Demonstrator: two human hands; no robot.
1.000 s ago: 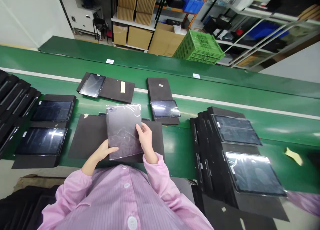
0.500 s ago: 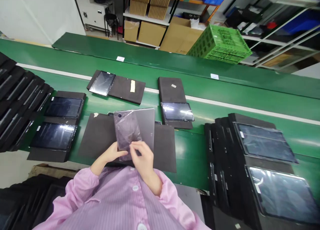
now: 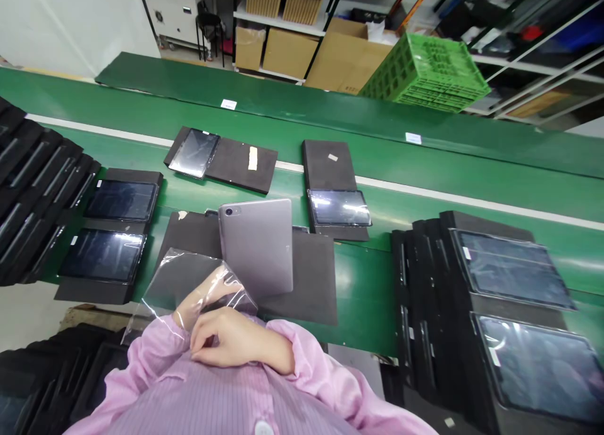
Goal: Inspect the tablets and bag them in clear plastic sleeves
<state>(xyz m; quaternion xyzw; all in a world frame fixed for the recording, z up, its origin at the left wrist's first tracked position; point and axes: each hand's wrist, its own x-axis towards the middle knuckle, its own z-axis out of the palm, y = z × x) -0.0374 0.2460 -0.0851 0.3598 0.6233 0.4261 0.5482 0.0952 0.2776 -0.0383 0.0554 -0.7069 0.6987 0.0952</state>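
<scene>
A grey tablet (image 3: 258, 246) lies back side up, camera at its top left, over a dark foam mat (image 3: 311, 277) on the green belt. My left hand (image 3: 204, 301) grips its near-left corner and shows only through a clear plastic film (image 3: 182, 277). My right hand (image 3: 226, 342) is closed in a pinch on that film and has crossed in front of my chest to the left. The film hangs peeled off the tablet, to its lower left.
More tablets on foam mats lie on the belt (image 3: 358, 271): two at left (image 3: 101, 255), one behind (image 3: 193, 153), one to the right (image 3: 338, 207). Black trays with tablets are stacked at right (image 3: 509, 265) and left (image 3: 28, 183). Shelves with cardboard boxes and a green crate (image 3: 425, 73) stand beyond.
The film that covered the tablet's back has been pulled off down and to the left by my right hand. The bare grey back now shows; the tablet stayed in place.
</scene>
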